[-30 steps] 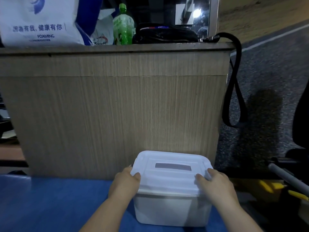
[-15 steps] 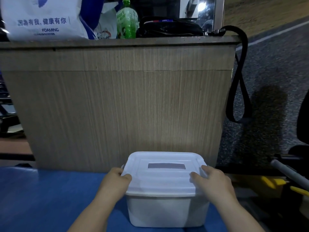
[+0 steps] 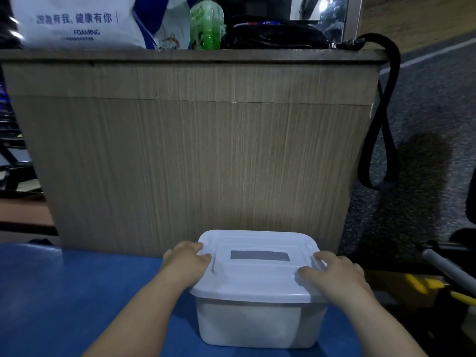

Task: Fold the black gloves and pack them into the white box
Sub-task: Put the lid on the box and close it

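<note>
Both hands have crept onto the lid (image 3: 257,279); left hand (image 3: 186,264) and right hand (image 3: 337,279) clasp its edges; white box (image 3: 257,323) sits closed on the blue worktop (image 3: 64,292); gloves unseen; uneven pressure might tip it

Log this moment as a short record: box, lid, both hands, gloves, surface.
container: white box, standing on the blue table
cover: lid, white, sits on the box
left: left hand grips the lid's left edge
right: right hand grips the lid's right edge
gloves: none in view
backdrop: wooden panel right behind the box
</note>
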`<action>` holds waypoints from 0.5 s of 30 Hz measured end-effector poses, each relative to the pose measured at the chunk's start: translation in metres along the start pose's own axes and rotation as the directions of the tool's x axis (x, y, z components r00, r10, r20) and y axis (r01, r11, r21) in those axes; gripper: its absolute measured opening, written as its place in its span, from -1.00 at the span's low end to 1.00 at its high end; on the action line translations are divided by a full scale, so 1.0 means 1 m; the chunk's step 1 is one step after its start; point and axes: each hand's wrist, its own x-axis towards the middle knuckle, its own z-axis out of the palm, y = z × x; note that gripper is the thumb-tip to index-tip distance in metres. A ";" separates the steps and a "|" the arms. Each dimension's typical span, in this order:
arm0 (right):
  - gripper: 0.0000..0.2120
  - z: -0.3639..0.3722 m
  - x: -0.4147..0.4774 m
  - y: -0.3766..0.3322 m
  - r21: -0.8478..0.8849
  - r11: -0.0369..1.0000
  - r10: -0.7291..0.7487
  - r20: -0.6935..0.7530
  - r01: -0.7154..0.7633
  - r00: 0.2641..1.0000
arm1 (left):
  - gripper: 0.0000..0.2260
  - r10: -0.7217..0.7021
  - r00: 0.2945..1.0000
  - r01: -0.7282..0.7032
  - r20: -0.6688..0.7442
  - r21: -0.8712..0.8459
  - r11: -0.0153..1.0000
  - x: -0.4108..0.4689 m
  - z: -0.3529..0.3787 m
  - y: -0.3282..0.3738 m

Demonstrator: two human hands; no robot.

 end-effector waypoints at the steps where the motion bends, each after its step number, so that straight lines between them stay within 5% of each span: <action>1: -0.34 0.000 0.000 0.000 0.004 1.000 -0.004 -0.003 0.004 1.000 | -0.80 0.005 1.000 -0.005 -0.014 0.000 1.000 0.001 0.001 0.000; 7: -0.65 0.008 0.008 0.006 0.185 0.982 -0.015 -0.090 0.032 0.996 | -0.73 -0.046 0.994 0.029 -0.102 -0.168 0.985 0.004 0.007 -0.009; 15: -0.91 0.008 0.020 0.018 0.498 0.866 0.022 -0.139 0.050 0.990 | -0.67 -0.062 0.998 0.058 0.011 -0.527 0.848 -0.005 0.009 -0.005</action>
